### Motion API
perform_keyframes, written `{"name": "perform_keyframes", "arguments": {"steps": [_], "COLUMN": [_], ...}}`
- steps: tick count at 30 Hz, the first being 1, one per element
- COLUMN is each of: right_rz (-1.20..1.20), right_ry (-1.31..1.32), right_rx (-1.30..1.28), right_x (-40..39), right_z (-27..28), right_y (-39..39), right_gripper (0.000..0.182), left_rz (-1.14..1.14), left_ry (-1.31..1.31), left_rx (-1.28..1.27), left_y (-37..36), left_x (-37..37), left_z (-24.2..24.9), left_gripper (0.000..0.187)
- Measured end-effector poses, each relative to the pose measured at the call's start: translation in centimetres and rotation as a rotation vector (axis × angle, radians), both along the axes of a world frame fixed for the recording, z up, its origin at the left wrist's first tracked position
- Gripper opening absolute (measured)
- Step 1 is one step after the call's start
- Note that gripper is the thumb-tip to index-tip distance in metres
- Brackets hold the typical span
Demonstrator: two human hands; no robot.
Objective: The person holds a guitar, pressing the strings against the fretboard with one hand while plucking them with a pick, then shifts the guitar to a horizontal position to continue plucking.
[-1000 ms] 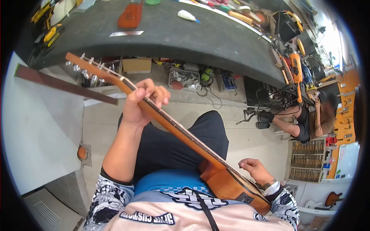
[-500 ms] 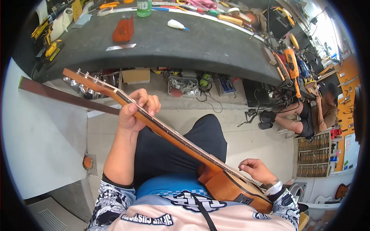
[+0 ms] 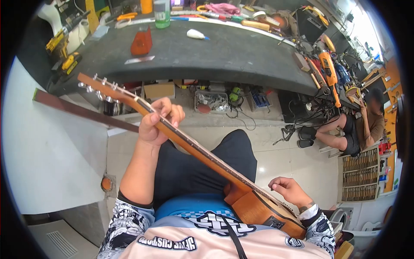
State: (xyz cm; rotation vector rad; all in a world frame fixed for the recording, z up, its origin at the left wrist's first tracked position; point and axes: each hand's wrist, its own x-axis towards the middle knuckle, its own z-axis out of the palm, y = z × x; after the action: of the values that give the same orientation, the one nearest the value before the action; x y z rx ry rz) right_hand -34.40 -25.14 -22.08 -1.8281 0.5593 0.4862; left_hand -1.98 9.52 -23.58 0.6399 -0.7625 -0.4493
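An acoustic guitar (image 3: 250, 209) lies across my lap, its body low at the right and its headstock (image 3: 101, 88) up at the left. My left hand (image 3: 160, 123) is wrapped round the neck (image 3: 202, 155) near the headstock, thumb behind and fingers curled over the fretboard. Silver tuning pegs (image 3: 89, 89) stick out along the headstock edge. Over the strings by the guitar body is my right hand (image 3: 290, 192), fingers curled in and thumb pressed to the forefinger. Whatever may be pinched there is too small to make out. A dark control panel (image 3: 273, 222) sits in the guitar's side.
Ahead stands a dark workbench (image 3: 207, 52) with a green bottle (image 3: 162, 15), a red-orange block (image 3: 141, 42), a metal ruler (image 3: 139, 60) and a glue bottle (image 3: 197, 34). A yellow drill (image 3: 69, 62) is at left. Another person (image 3: 366, 125) sits at right.
The view has turned slightly, so the bench and room sit a little further right. Both hands keep nearly the same hold and place on the guitar.
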Motion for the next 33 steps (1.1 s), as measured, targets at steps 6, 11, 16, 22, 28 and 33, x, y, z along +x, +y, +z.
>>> {"name": "perform_keyframes", "arguments": {"steps": [6, 11, 16, 22, 28, 33], "right_rz": [0.005, 0.244, -0.030, -0.016, -0.040, -0.007], "right_ry": [0.086, -0.096, -0.260, 0.138, -0.152, 0.117], "right_rx": [0.226, -0.355, 0.296, -0.205, 0.213, 0.049], "right_x": [-0.4, -0.4, -0.4, -0.5, 1.6, 2.2], "right_z": [0.5, 1.5, 4.8, -0.7, 6.2, 2.8], "right_y": [-0.3, 1.2, 0.8, 1.0, 2.9, 1.6], "right_gripper": [0.016, 0.019, 0.021, 0.016, 0.012, 0.016], "left_rz": [-0.006, 0.013, 0.153, 0.063, 0.120, 0.112], "left_ry": [0.017, 0.119, 0.407, 0.397, 0.522, 0.498], "left_rx": [0.000, -0.054, -0.104, -0.156, -0.110, -0.111], "left_y": [-0.1, -0.2, -0.7, -0.5, 0.2, 0.8], "left_x": [-0.8, -2.1, -3.7, -3.0, -1.9, -1.2], "left_z": [0.3, 0.1, 0.4, -0.4, -1.6, -2.5], "left_gripper": [0.040, 0.036, 0.034, 0.042, 0.044, 0.043]}}
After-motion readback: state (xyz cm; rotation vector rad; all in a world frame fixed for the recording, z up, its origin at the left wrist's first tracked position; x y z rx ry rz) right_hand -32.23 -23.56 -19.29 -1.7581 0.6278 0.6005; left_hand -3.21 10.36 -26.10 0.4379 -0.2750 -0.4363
